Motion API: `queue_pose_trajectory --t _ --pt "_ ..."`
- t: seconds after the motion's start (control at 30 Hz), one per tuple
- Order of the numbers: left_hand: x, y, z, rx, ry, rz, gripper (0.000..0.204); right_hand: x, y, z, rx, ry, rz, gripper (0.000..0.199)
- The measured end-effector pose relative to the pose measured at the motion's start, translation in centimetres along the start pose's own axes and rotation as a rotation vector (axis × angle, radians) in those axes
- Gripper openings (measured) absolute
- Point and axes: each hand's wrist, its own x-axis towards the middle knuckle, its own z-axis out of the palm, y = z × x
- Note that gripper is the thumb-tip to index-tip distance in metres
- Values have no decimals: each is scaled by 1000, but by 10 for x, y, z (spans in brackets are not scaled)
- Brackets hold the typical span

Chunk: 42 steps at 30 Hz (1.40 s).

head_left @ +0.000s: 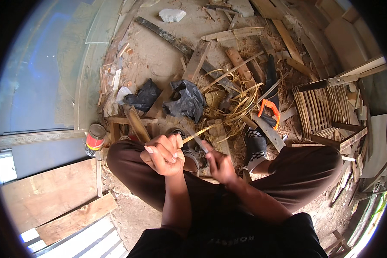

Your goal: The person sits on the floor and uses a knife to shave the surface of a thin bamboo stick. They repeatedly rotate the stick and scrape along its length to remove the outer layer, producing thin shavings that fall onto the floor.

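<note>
So the left hand (163,155) is a fist, grip clamped on a thin strip (204,130) that sticks out toward the upper right, up off the floor (152,49) and between the knees. Right hand (221,167) has its grip closed round a knife (201,144); the blade's a bit blurred and crosses the strip in view, can't tell if they're touching.

Tons of clutter around. Just past the hands there's a black bag (187,105), with a second bag (145,95) left of it. Loose shavings (241,103) crowd the right side, and an orange-handled saw (270,115) lies just beyond the right shoe (256,148). Slatted crate (324,107) off to the right, red can (95,136) near the left knee, planks (198,60) strewn farther out.
</note>
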Motion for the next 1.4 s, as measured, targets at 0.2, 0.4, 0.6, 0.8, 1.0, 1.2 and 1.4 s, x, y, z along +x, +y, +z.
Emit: queue_pose_trajectory --t 0.2,0.4,0.6,0.8,1.0,1.2,1.4 --pt "3 -2 -9 43 81 40 63 3 1 3 -191 29 -46 40" --pt "6 -6 -4 -36 69 22 64 -3 -29 13 3 125 -392 36" --pt "9 -5 -8 12 165 67 63 18 48 9 -334 103 48 46" --pt "6 -8 5 21 151 75 62 4 -11 11 -130 90 -350 42" --pt "8 -9 -2 70 167 100 62 36 89 13 -405 45 160 36" --pt "6 -12 3 54 155 125 62 7 -15 8 -235 76 -200 50" --pt "7 -13 7 68 211 118 62 26 69 9 -271 -20 276 54"
